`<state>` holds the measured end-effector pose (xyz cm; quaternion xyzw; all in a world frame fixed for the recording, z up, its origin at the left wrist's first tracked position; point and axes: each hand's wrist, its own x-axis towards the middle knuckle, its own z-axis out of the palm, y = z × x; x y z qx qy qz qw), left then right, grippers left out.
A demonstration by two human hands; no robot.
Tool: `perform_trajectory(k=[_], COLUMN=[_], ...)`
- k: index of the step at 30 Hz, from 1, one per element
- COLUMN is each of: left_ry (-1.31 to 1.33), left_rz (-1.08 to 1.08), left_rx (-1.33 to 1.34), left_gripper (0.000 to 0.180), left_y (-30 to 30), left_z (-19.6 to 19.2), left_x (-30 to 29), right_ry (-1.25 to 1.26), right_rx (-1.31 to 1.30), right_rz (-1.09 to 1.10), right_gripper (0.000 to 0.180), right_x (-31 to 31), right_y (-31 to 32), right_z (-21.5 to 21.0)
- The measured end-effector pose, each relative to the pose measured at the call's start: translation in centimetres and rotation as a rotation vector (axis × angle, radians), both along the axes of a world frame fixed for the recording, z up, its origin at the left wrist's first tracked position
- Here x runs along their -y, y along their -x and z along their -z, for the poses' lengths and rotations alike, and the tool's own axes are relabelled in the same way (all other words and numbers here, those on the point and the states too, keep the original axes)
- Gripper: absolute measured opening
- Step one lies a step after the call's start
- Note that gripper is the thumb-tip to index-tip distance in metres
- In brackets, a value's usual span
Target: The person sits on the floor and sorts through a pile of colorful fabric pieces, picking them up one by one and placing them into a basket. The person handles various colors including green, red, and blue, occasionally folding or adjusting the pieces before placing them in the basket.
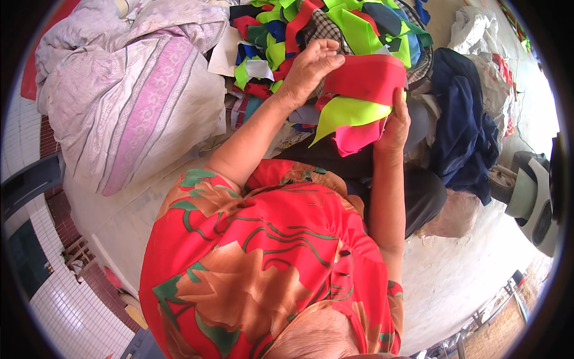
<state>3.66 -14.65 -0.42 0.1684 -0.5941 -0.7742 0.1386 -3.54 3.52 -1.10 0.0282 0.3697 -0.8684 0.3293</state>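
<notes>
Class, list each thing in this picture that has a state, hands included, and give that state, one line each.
red strip: spread out, curved
yellow-green piece: hanging loosely
pink piece: hanging lowest, creased
left hand: fingers bent, grip unclear
right hand: closed on red strip
scrap pile: loose, jumbled
dark blue cloth: crumpled
pale bundle: bulging, wrinkled

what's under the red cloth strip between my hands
Below the red cloth strip, a yellow-green cloth and a pinkish-red cloth stick out, next to your right hand. Their upper parts, and anything directly behind the strip, are covered.
</notes>
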Motion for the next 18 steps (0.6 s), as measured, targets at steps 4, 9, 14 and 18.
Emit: perform_trajectory(k=[4,9,14,18], left_ry=[-0.267,-0.382,-0.45,-0.365], left_rz=[0.231,0.245,0.119,0.06], left_rx=[0.113,0.023,-0.084,0.033], left_gripper=[0.044,0.033,0.023,0.019], left_y=[0.0,-0.6,-1.3,-1.9], left_z=[1.5,1.8,1.1,1.8], left_x=[0.9,0.2,1.6,2.2], right_ry=[-0.093,0.106,0.076,-0.028], right_rx=[-0.157,-0.022,0.013,-0.055], right_rz=[-0.075,-0.105,-0.015,0.043], right_gripper=[0.039,0.039,0.038,0.041], right_x=[-0.7,-0.4,0.0,0.5], right_y=[0.3,-0.1,0.1,0.3], right_z=[1.3,0.2,0.4,0.9])
